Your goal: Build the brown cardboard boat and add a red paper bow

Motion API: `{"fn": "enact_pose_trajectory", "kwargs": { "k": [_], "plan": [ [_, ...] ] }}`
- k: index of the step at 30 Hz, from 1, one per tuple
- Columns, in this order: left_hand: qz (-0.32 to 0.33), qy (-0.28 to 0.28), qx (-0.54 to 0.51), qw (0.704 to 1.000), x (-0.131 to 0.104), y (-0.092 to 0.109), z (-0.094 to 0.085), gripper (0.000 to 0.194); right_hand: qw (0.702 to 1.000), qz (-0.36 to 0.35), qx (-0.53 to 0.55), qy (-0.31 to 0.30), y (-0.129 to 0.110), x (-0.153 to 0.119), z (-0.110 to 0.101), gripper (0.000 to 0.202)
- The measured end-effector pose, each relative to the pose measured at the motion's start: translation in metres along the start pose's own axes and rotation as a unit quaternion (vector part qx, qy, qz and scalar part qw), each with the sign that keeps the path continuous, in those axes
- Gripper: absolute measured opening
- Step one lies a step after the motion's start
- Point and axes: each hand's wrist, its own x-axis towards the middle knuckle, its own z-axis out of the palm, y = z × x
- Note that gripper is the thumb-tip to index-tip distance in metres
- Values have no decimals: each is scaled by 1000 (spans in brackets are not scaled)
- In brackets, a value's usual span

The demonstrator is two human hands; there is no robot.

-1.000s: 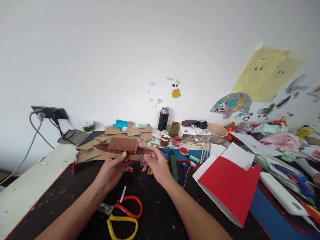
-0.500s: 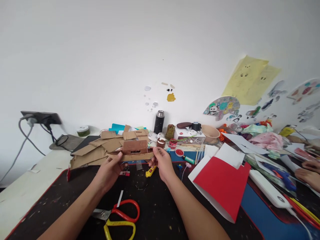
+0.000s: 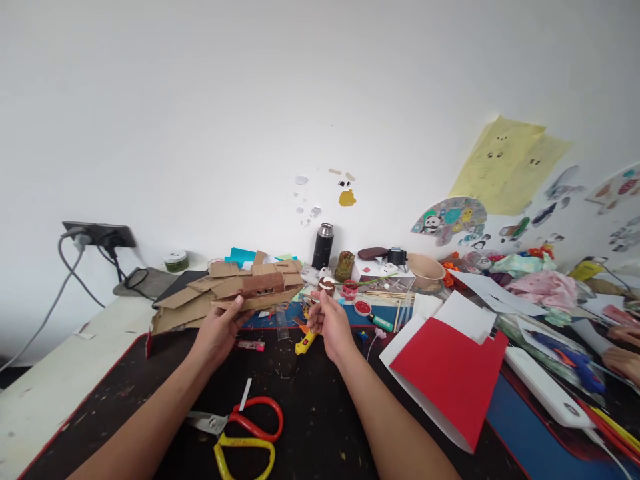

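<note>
My left hand (image 3: pixel 220 333) grips the near left end of a cardboard model boat (image 3: pixel 260 293), with thumb on top and fingers beneath. Its raised middle part is brown with a slot in it, and its right end tilts up. My right hand (image 3: pixel 331 325) hovers just right of the boat, apart from it, its fingers loosely curled and not touching one another all round. I see nothing clearly held there. Under its fingers lies a yellow utility knife (image 3: pixel 306 343). Scissors (image 3: pixel 250 427) with red and yellow handles rest on the black mat in front.
Cardboard scraps (image 3: pixel 185 307) pile up behind the boat. A black flask (image 3: pixel 323 247), paint pot lid (image 3: pixel 363 308) and glue stick (image 3: pixel 381 323) stand or lie beyond. Folded red paper (image 3: pixel 450 377) and a white power strip (image 3: pixel 547 387) are rightward. Another person's hands (image 3: pixel 623 353) show at far right.
My right hand has let go of the boat's right end and moved slightly away. The boat, now in my left hand alone, has turned with its right end up. The view has shifted a little.
</note>
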Motion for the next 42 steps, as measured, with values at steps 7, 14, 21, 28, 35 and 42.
{"fn": "enact_pose_trajectory", "kwargs": {
  "k": [7, 14, 21, 28, 35, 42],
  "plan": [
    [14, -3, 18, 1000, 1, 0, -3, 40, 1000, 3, -2, -2, 4, 0, 1, 85],
    [5, 17, 25, 1000, 12, -9, -12, 46, 1000, -3, -12, -3, 6, 0, 3, 83],
    [-4, 12, 25, 1000, 14, -13, -17, 44, 1000, -10, -21, -6, 8, -2, 6, 81],
    [-8, 8, 28, 1000, 16, -17, -21, 37, 999, -14, -29, -2, 8, -2, 6, 77],
    [-12, 11, 24, 1000, 18, -17, -22, 35, 999, -17, -35, 7, 9, 0, 5, 77],
    [-8, 12, 25, 1000, 16, -15, -21, 38, 998, -29, -44, 17, 8, 1, 2, 75]
  ]
}}
